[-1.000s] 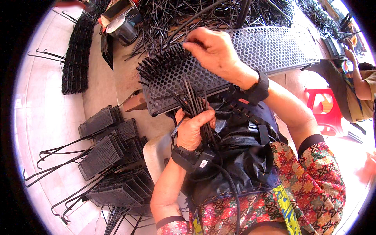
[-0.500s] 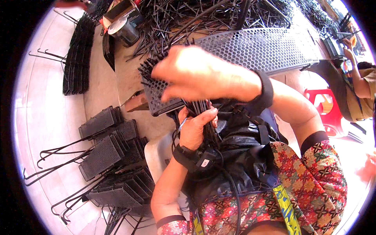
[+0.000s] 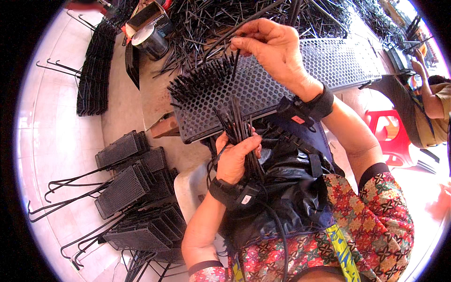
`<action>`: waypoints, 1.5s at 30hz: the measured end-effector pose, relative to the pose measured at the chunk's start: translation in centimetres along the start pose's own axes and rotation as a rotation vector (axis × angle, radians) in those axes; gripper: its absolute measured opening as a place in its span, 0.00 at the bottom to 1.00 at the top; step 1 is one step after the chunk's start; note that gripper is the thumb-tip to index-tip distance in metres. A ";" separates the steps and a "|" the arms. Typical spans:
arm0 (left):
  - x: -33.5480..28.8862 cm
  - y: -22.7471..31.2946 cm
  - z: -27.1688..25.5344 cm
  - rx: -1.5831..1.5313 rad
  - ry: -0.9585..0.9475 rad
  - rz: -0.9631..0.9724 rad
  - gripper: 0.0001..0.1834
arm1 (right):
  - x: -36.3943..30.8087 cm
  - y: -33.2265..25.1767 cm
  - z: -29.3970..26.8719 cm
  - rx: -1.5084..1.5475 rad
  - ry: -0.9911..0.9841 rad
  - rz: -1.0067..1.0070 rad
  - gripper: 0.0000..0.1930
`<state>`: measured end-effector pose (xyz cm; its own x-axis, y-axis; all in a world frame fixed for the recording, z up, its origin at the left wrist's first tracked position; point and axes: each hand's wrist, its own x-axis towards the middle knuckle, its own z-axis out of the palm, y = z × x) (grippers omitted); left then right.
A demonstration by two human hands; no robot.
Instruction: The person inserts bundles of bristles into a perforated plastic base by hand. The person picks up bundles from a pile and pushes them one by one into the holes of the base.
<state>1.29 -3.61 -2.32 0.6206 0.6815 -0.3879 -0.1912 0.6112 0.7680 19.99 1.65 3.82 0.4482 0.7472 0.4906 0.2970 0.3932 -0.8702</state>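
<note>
A long black perforated panel (image 3: 263,89) with a honeycomb of holes lies slanted in front of me. Many short black sticks (image 3: 197,82) stand upright in its left end. Below the panel's near edge, my left hand (image 3: 232,162) is closed round a bundle of thin black sticks (image 3: 240,124), their upper ends fanning out. My right hand (image 3: 280,54) is raised over the panel, thumb and fingers pinched on one thin black stick (image 3: 236,61). That stick's lower end is beside the rightmost standing sticks; whether it sits in a hole I cannot tell.
Loose black sticks (image 3: 202,28) pile up beyond the panel, near a metal can (image 3: 152,44) and a box (image 3: 148,19). On the left floor lie stacked black perforated racks (image 3: 124,188) with long hooked rods. A red stool (image 3: 392,136) and another person (image 3: 434,103) are at right.
My right hand has moved up and to the right from the standing sticks, uncovering them, and now pinches a single stick. My left hand keeps its bundle in nearly the same place.
</note>
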 end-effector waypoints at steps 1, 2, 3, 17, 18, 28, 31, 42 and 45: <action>0.0 0.0 0.0 0.006 0.001 0.005 0.10 | -0.3 0.4 0.1 0.005 0.016 0.005 0.06; 0.0 0.1 0.0 0.012 0.002 0.009 0.09 | -0.5 0.7 0.1 0.009 0.033 0.010 0.06; 0.0 0.1 0.1 0.019 0.003 0.012 0.09 | -0.8 0.9 0.2 0.000 0.019 0.015 0.06; 0.0 0.3 0.1 -0.011 0.022 -0.009 0.10 | -1.3 1.5 1.7 -0.349 -0.116 -0.457 0.06; 0.1 0.3 0.1 -0.009 0.015 -0.006 0.10 | -1.4 1.8 1.6 -0.387 -0.144 -0.454 0.06; 0.0 0.5 0.3 -0.024 0.014 -0.011 0.11 | -3.7 0.1 1.1 -0.487 -0.242 -0.295 0.12; 0.0 0.5 0.3 -0.063 0.008 -0.020 0.10 | -4.4 -2.6 0.4 -0.181 -0.532 0.350 0.15; -0.3 0.0 0.6 0.032 -0.039 -0.015 0.12 | -6.5 -1.8 -0.7 0.177 -0.388 0.608 0.08; -0.5 0.3 0.9 0.069 -0.048 -0.006 0.14 | -6.1 -1.5 -1.5 0.293 -0.391 0.725 0.06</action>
<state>1.59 -4.11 -1.46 0.6575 0.6569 -0.3691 -0.1354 0.5848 0.7998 18.06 -4.29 2.18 0.1057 0.9755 -0.1929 -0.2018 -0.1689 -0.9648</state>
